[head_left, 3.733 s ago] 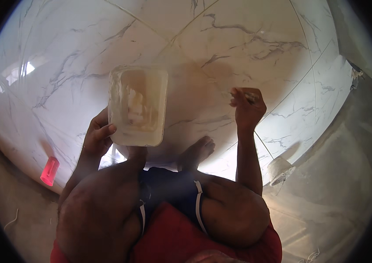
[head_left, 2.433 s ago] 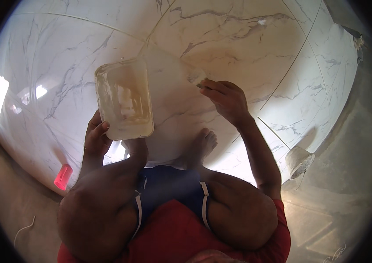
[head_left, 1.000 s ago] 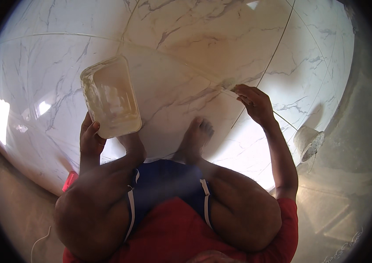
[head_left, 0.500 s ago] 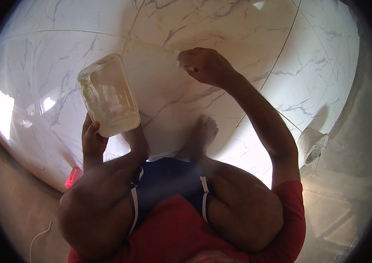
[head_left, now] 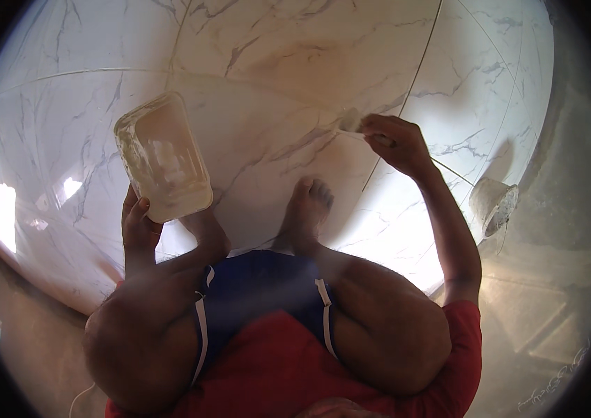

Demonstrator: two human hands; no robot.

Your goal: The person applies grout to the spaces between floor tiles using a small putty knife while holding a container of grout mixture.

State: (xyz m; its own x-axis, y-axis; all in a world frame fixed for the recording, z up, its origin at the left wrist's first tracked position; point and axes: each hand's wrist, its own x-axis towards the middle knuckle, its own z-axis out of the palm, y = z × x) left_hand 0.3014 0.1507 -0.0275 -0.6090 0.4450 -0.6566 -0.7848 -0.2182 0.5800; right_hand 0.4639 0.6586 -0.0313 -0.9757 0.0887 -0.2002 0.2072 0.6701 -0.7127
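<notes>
My left hand (head_left: 141, 217) grips the lower left rim of a rectangular translucent plastic tub (head_left: 201, 164). The tub is tilted, with pale creamy residue smeared on its inner walls and bottom. My right hand (head_left: 398, 143) is closed round a small tool with a whitish handle and a pale, blurred flat end (head_left: 348, 120); its exact kind is unclear. That end is at or just over the white marbled tile floor (head_left: 274, 90), near a joint between tiles. A pale smeary film shows on the tiles to its left.
My bare feet (head_left: 313, 198) rest on the tiles between my hands. A whitish, crusted bucket-like container (head_left: 494, 205) lies tipped at the right edge of the tiling. Rough grey concrete (head_left: 553, 279) borders the tiles. A thin pale cord (head_left: 81, 398) lies at the lower left.
My right hand has moved right and slightly nearer with the tool, whose pale end now shows. The left hand still holds the tub, shifted slightly left with the view.
</notes>
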